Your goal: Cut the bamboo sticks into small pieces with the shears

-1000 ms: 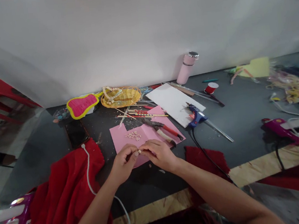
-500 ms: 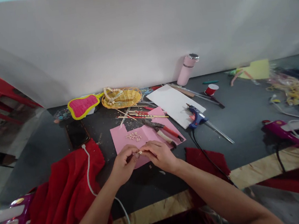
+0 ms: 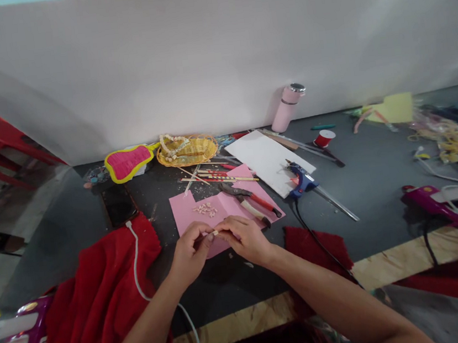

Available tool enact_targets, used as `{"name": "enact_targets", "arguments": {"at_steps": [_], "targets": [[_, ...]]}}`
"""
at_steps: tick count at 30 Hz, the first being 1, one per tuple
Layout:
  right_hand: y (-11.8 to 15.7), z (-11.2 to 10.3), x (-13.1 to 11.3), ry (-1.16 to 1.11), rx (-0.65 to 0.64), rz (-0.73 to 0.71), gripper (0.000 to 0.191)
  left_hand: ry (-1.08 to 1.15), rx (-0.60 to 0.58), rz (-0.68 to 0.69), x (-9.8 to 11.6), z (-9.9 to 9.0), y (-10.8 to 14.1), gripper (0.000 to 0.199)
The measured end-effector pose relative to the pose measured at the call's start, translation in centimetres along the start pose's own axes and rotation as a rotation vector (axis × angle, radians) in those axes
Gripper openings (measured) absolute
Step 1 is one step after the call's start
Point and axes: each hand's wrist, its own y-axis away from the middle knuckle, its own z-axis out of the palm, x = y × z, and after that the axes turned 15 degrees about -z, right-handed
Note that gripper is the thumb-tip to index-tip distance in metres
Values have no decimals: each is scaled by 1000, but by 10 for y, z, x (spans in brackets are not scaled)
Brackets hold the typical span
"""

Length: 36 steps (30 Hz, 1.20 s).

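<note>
Between the fingertips of both hands is a small pale piece. My left hand pinches it from the left, and my right hand grips it from the right. Both hands are over the lower part of a pink paper. Just beyond the fingers lies a small pile of similar pale pieces. Pliers with one red and one whitish handle rest on the paper, to the right of the pile.
Behind are a wicker basket, thin sticks and a pink bottle. A blue glue gun touches white board. Red cloth and a phone lie left; a purple device lies right.
</note>
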Motion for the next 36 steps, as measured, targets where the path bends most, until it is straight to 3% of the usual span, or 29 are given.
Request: {"name": "enact_targets", "arguments": {"at_steps": [12, 36], "targets": [[2, 2, 0, 37, 50, 1, 11, 6, -4, 49, 1, -2, 2, 7], [4, 2, 2, 60, 22, -24, 13, -34, 7, 112, 0, -4, 0, 7]]}}
